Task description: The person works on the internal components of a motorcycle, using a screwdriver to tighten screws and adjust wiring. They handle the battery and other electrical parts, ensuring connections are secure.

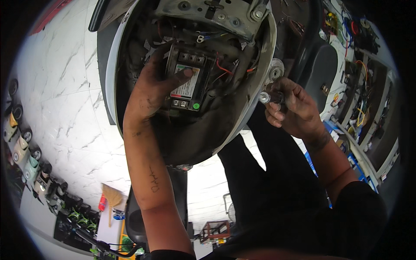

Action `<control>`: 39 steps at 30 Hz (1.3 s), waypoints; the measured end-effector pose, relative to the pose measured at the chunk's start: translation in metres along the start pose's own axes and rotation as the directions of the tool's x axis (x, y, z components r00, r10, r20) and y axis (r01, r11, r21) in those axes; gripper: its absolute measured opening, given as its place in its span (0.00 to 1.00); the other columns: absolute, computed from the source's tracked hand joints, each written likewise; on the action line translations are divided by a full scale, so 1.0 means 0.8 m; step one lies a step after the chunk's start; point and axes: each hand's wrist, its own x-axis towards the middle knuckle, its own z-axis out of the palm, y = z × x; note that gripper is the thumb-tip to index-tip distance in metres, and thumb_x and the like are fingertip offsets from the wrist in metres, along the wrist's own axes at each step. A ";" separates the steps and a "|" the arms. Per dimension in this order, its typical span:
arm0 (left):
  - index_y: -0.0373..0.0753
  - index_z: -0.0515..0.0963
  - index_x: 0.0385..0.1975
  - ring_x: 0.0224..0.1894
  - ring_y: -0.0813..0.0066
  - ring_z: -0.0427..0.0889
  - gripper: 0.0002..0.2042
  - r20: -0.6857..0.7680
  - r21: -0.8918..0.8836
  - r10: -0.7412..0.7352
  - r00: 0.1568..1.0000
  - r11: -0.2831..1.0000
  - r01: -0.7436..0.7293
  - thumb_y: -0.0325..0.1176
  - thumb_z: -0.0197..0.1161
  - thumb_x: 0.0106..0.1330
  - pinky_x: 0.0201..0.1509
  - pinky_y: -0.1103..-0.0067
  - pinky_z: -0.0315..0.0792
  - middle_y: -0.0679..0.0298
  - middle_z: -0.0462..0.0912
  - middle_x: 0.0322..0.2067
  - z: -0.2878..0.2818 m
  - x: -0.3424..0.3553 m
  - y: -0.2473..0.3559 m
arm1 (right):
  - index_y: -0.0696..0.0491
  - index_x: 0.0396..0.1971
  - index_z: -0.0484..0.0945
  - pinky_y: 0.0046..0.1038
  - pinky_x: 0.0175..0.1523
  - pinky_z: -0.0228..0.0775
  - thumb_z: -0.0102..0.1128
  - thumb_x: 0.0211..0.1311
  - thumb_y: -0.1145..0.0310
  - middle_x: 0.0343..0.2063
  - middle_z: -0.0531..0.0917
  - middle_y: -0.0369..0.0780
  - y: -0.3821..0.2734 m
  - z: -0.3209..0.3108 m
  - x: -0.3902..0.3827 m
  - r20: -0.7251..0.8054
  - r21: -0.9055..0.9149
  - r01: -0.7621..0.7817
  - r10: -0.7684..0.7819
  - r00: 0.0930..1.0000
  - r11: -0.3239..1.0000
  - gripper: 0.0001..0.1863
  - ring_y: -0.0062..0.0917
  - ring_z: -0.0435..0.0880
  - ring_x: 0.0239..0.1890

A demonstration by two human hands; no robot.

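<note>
Bare forearms (pixel 149 173) in short black sleeves (pixel 357 212) rise from the lower edge, closest to the camera. Between them and above sits a pale, oval shell (pixel 114 82), open toward the viewer, its dark hollow packed with wiring. Inside it, left of centre, is a flat black module (pixel 201 84) with a printed label (pixel 184 89), square terminals and a small green dot. The left hand (pixel 157 82) has its grip closed on this module: the thumb lies across the label, while the fingers pass around the left edge into shadow. Just outside the shell's right rim, the right hand (pixel 299 106) pinches a short cylinder (pixel 271 97) with a shiny metal end, thumb and fingers curled about it. Red wires (pixel 224 67) loop beside the module, and a metal bracket (pixel 203 9) crosses the top. Beyond are a white, grey-veined floor (pixel 65 108), a straw broom (pixel 112 196) at lower left and cluttered shelves (pixel 366 93) at right.
</note>
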 end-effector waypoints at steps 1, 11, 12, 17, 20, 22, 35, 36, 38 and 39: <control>0.30 0.69 0.72 0.60 0.65 0.81 0.37 0.024 0.072 -0.026 0.999 0.997 0.024 0.40 0.76 0.66 0.68 0.73 0.71 0.53 0.84 0.58 -0.004 0.000 0.004 | 0.57 0.59 0.78 0.27 0.38 0.72 0.61 0.79 0.57 0.34 0.79 0.38 0.002 0.000 -0.001 0.004 0.000 0.007 -0.007 1.000 1.000 0.20 0.18 0.77 0.32; 0.28 0.74 0.69 0.63 0.66 0.79 0.38 -0.078 0.428 -0.221 0.972 0.873 0.233 0.60 0.64 0.75 0.70 0.76 0.67 0.52 0.83 0.61 0.012 0.040 0.056 | 0.59 0.57 0.78 0.27 0.37 0.75 0.62 0.78 0.59 0.32 0.79 0.38 0.025 -0.007 -0.005 0.017 0.028 0.008 -0.009 1.000 1.000 0.20 0.19 0.78 0.31; 0.28 0.74 0.69 0.62 0.66 0.79 0.38 -0.077 0.461 -0.212 0.974 0.859 0.223 0.60 0.64 0.74 0.70 0.76 0.66 0.53 0.83 0.61 0.013 0.042 0.059 | 0.60 0.56 0.78 0.27 0.37 0.75 0.62 0.78 0.59 0.32 0.79 0.38 0.025 -0.006 -0.006 0.018 0.027 0.006 -0.006 1.000 1.000 0.19 0.19 0.78 0.31; 0.31 0.75 0.68 0.61 0.68 0.79 0.37 -0.020 0.505 -0.245 0.969 0.835 0.221 0.59 0.65 0.74 0.69 0.75 0.68 0.55 0.84 0.60 0.012 0.058 0.061 | 0.59 0.54 0.79 0.26 0.36 0.75 0.61 0.79 0.61 0.32 0.79 0.38 0.024 0.003 -0.005 -0.018 0.003 -0.012 0.012 1.000 1.000 0.16 0.19 0.78 0.30; 0.33 0.77 0.68 0.62 0.68 0.79 0.35 0.007 0.442 -0.240 0.971 0.872 0.212 0.57 0.65 0.74 0.69 0.75 0.68 0.56 0.84 0.60 0.011 0.064 0.057 | 0.59 0.52 0.79 0.26 0.36 0.75 0.61 0.79 0.61 0.31 0.79 0.38 0.024 0.009 -0.002 -0.042 0.008 -0.001 0.001 0.999 1.000 0.16 0.19 0.77 0.30; 0.33 0.78 0.67 0.62 0.69 0.79 0.33 0.044 0.357 -0.208 0.977 0.917 0.179 0.56 0.66 0.74 0.69 0.74 0.68 0.56 0.83 0.61 0.009 0.067 0.053 | 0.59 0.52 0.79 0.26 0.35 0.74 0.60 0.80 0.61 0.31 0.79 0.38 0.024 0.011 0.000 -0.060 0.010 0.012 -0.012 0.998 1.000 0.16 0.18 0.77 0.30; 0.31 0.81 0.61 0.56 0.68 0.84 0.27 0.151 0.355 -0.173 0.973 0.928 0.110 0.49 0.67 0.73 0.63 0.75 0.74 0.56 0.86 0.57 -0.013 0.071 0.048 | 0.58 0.54 0.78 0.24 0.34 0.73 0.58 0.81 0.61 0.31 0.80 0.37 0.026 0.021 0.009 -0.214 0.026 0.045 -0.038 0.976 0.999 0.15 0.16 0.76 0.28; 0.31 0.81 0.61 0.55 0.69 0.84 0.28 0.089 0.395 -0.199 0.976 0.906 0.149 0.50 0.67 0.74 0.62 0.76 0.75 0.56 0.86 0.56 -0.009 0.070 0.051 | 0.58 0.54 0.78 0.24 0.34 0.74 0.58 0.81 0.61 0.31 0.80 0.37 0.026 0.021 0.009 -0.207 0.021 0.049 -0.044 0.977 0.999 0.15 0.16 0.76 0.28; 0.30 0.81 0.61 0.53 0.71 0.85 0.28 0.015 0.409 -0.212 0.977 0.893 0.188 0.50 0.66 0.75 0.60 0.76 0.75 0.56 0.87 0.55 -0.001 0.069 0.056 | 0.58 0.54 0.78 0.24 0.34 0.74 0.58 0.81 0.62 0.31 0.80 0.37 0.026 0.021 0.008 -0.229 0.028 0.045 -0.037 0.973 0.999 0.15 0.16 0.77 0.28; 0.30 0.80 0.62 0.52 0.72 0.85 0.27 0.006 0.386 -0.201 0.980 0.904 0.183 0.49 0.66 0.76 0.58 0.76 0.76 0.57 0.87 0.54 0.001 0.068 0.058 | 0.58 0.54 0.78 0.24 0.34 0.74 0.58 0.81 0.62 0.31 0.80 0.37 0.026 0.021 0.008 -0.239 0.031 0.043 -0.035 0.970 0.999 0.15 0.17 0.77 0.28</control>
